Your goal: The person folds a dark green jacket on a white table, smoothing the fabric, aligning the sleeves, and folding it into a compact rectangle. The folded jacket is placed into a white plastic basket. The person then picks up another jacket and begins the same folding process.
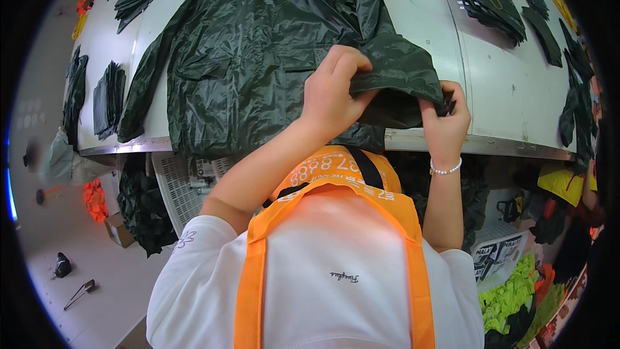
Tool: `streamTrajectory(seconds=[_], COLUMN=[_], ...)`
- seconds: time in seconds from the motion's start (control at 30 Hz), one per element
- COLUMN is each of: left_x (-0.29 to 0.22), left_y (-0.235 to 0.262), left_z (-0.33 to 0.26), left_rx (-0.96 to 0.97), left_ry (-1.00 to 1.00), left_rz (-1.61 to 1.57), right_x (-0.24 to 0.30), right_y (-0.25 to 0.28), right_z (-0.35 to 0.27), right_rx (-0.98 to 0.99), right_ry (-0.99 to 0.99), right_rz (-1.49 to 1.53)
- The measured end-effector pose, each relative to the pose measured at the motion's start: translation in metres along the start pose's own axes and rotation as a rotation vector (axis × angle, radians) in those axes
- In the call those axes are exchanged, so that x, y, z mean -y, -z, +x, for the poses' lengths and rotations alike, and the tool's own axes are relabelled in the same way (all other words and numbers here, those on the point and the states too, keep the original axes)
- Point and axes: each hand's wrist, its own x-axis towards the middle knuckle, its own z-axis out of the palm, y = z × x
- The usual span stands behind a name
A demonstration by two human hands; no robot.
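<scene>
A dark green, shiny rain jacket [239,58] lies spread on the white table, its lower hem hanging at the near edge. My left hand [336,87] is closed on the jacket's right-hand part, fingers curled over the fabric and thumb beneath. My right hand [447,119], with a beaded bracelet at the wrist, pinches the same raised part at its right corner. Between both hands the fabric is lifted off the table and its edge opens toward me. Whether this part is a sleeve end or a front panel, I cannot tell.
Folded dark green pieces lie in stacks on the table [426,0], at the left [108,100] and far right [487,0]. Below the table's metal edge stand a white plastic crate [169,187] and dark fabric. Bright yellow-green cloth [510,294] is piled at the lower right.
</scene>
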Motion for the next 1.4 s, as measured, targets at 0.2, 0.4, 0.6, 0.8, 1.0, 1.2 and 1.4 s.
streamTrajectory(seconds=[0.2,0.4,0.6,0.8,1.0,1.2,1.4], left_x=[0.01,-0.003,-0.003,-0.008,-0.014,-0.016,-0.015], left_y=[0.015,0.015,0.02,0.019,0.013,0.008,0.008], left_z=[0.001,0.006,0.001,0.002,0.002,0.001,-0.003], left_rx=[0.025,0.094,0.172,0.208,0.247,0.268,0.251], left_ry=[-0.141,-0.311,-0.407,-0.442,-0.514,-0.565,-0.579], left_rz=[0.082,0.127,0.072,0.1,0.177,0.23,0.252], right_x=[0.018,0.016,0.013,0.024,0.044,0.047,0.046], right_y=[0.028,0.029,0.04,0.043,0.034,0.032,0.031], right_z=[-0.016,-0.02,-0.027,-0.03,-0.022,-0.019,-0.019], right_rx=[0.058,0.092,0.199,0.356,0.451,0.455,0.468], right_ry=[0.222,0.419,0.295,-0.004,0.008,-0.036,-0.129], right_rz=[-0.211,-0.136,-0.195,0.132,-0.017,-0.015,0.046])
